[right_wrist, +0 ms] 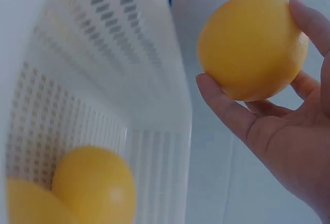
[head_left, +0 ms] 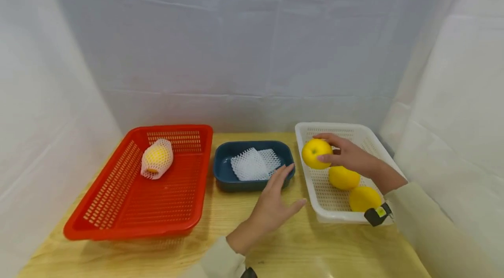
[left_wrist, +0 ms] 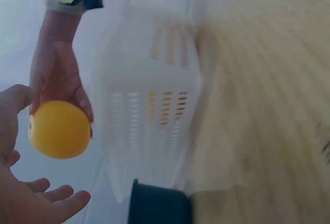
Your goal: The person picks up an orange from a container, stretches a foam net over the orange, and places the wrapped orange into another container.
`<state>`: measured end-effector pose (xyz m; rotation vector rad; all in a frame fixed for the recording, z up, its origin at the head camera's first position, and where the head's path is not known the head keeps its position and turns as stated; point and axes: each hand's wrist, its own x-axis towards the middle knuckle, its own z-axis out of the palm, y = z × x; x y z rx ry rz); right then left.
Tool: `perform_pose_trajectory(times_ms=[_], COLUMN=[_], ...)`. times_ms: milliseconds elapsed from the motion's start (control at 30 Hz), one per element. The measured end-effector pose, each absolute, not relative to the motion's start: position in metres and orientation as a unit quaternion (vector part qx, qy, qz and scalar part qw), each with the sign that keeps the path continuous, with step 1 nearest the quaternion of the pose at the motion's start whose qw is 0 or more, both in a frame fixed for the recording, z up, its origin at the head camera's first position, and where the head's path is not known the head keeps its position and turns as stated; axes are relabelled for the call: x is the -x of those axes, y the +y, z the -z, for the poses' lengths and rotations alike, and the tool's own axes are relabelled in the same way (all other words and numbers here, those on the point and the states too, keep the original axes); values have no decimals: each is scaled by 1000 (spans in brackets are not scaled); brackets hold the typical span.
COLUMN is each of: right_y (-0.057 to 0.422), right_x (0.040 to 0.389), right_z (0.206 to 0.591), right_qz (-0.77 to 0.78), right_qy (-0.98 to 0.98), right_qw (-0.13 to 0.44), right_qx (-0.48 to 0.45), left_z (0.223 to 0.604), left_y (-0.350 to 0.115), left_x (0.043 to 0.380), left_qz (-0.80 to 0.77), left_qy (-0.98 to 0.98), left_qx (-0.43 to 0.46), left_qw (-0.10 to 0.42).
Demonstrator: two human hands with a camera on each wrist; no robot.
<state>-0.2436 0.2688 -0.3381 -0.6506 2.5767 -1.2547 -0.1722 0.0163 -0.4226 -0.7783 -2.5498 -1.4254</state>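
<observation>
My right hand grips a round yellow fruit between thumb and fingers, held up over the left side of the white basket. In the right wrist view the same fruit is above the basket's rim. Two more yellow fruits lie inside that basket. With fingers extended and nothing in its grasp, my left hand hovers in front of the blue dish. White foam nets lie in the dish. The left wrist view shows the left hand near the held fruit, apart from it.
A red basket stands on the left of the wooden table. Inside it lies a yellow fruit wrapped in a white foam net. White sheeting encloses the back and both sides.
</observation>
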Motion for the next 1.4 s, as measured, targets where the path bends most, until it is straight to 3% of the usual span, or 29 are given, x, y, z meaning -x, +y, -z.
perform_pose_trajectory(times_ms=[200, 500, 1000, 1200, 1300, 1400], right_y=[251, 211, 158, 155, 154, 153], right_x=[221, 197, 191, 192, 190, 186], right_z=[337, 347, 386, 394, 400, 408], right_qz=[472, 586, 682, 646, 611, 564], right_qy=[837, 739, 626, 666, 700, 734], right_qw=[117, 201, 307, 280, 207, 92], right_qx=[251, 264, 221, 246, 306, 366], left_z=[407, 399, 414, 417, 418, 418], left_y=[-3, -29, -52, -59, -63, -67], left_x=[174, 168, 158, 159, 161, 162], left_qz=[510, 530, 567, 591, 607, 616], left_qy=[-813, -785, -789, -781, -771, -763], left_qx=[262, 290, 226, 198, 193, 193], left_qw=[99, 138, 74, 42, 26, 12])
